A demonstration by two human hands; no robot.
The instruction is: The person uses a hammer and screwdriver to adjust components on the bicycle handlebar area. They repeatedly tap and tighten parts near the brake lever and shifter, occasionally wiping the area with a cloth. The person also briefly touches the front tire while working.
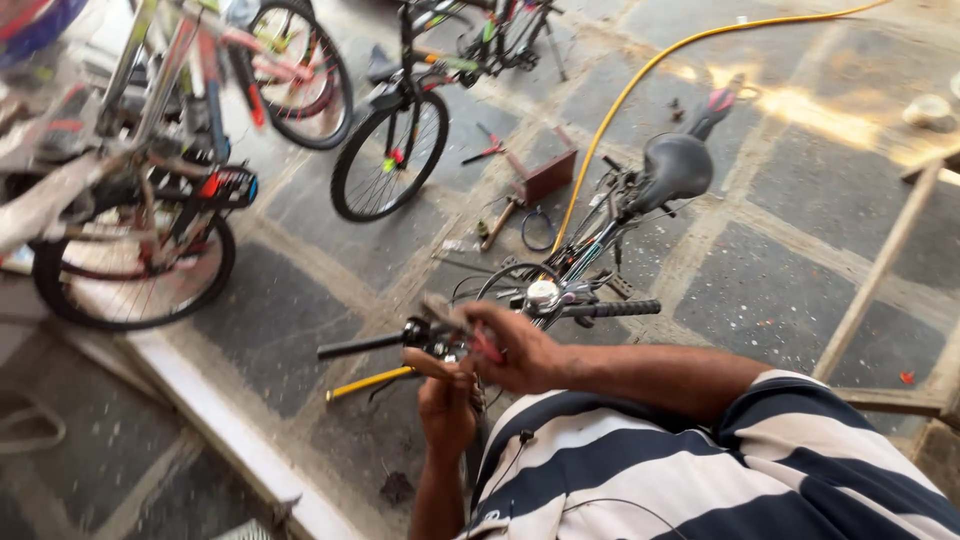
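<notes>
Hands meet at the handlebar (480, 322): my right hand (520, 352) closes its fingers round a red-handled tool (470, 335) there, while my left hand (447, 405) grips below, steadying the bike (620, 215).

1. The handlebar (490, 322) lies crosswise just ahead of the person, with both hands at its left half.
2. The right hand (515, 348) rests on the bar beside the left grip (360, 346); the left hand (447, 405) is just below it, nearer the person.
3. The bell (543, 293) sits on the bar, right of the hands.
4. The saddle (675, 168) lies beyond the bar, farther from the person.
5. A hose (640, 75) runs across the floor (800, 280) from behind the saddle to the far right.
6. A box (545, 178) sits on the floor left of the saddle, with pliers (485, 150) just beyond it.
7. A second bike (400, 130) stands behind the box; a third bike (140, 200) stands far left.
8. A wooden frame (880, 270) leans at the right edge.
</notes>
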